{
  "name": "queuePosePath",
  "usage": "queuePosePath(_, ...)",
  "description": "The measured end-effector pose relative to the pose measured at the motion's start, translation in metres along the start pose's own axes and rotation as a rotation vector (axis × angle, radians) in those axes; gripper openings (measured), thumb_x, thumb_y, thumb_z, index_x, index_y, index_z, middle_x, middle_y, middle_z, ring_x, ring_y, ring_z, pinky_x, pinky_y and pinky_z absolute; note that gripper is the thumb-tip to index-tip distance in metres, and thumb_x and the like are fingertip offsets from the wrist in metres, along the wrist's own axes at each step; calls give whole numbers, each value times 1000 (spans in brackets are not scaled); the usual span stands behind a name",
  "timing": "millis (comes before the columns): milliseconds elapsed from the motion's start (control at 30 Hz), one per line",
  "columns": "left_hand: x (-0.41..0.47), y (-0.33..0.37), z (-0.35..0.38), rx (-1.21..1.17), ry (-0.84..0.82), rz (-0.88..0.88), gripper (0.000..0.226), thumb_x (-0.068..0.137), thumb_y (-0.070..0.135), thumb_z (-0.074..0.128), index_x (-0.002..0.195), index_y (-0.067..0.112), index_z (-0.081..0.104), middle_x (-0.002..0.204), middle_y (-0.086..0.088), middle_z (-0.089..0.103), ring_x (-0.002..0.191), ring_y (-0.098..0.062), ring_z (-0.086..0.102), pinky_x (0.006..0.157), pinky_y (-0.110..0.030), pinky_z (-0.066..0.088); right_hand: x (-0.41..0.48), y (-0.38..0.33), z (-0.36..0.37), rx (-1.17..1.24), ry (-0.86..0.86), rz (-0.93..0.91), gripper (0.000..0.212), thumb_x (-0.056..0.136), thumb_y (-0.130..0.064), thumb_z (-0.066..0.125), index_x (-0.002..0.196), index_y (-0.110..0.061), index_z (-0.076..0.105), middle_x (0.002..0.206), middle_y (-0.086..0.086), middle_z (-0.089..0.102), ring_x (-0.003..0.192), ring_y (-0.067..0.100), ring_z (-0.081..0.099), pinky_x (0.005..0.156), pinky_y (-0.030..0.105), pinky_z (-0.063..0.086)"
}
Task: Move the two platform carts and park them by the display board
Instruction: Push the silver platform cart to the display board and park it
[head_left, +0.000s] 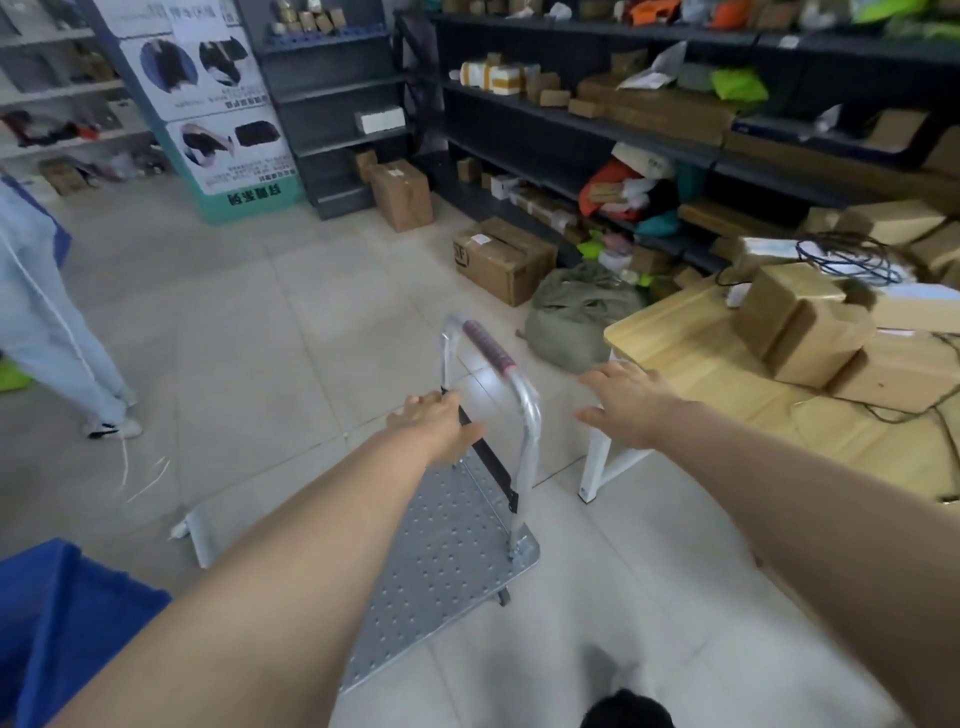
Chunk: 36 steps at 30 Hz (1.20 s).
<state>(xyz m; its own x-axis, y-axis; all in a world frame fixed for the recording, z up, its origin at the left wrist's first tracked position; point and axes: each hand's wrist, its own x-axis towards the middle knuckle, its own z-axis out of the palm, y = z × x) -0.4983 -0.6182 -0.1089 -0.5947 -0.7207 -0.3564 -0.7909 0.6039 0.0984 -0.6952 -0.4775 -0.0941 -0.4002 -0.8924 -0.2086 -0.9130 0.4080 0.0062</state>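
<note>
The left grip (436, 428) is closed around the near upright of the cart handle (491, 348), just above the black brace. The right grip (626, 402) hangs beside it with fingers spread and holds nothing, close to the handle's other upright and to the edge of the wooden table (691, 358). The cart (441, 566) stands on the tiled floor below both grips. The display board (218, 109) stands far ahead of the left grip, against the shelves.

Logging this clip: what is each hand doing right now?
Left hand: closed on the platform cart's handle upright, left side.
Right hand: open, empty, hovering beside the handle.
</note>
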Motion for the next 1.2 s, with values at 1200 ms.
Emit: queuePosePath(1200, 221, 122, 62, -402, 35, -619, 97, 84, 3, 54, 152, 14, -14, 143, -10, 37, 112, -33, 56, 93, -44, 49, 278, 122, 39, 7, -222, -563, 53, 96, -43, 41, 141, -18, 34, 147, 6, 36, 135, 26, 32, 105, 41, 29)
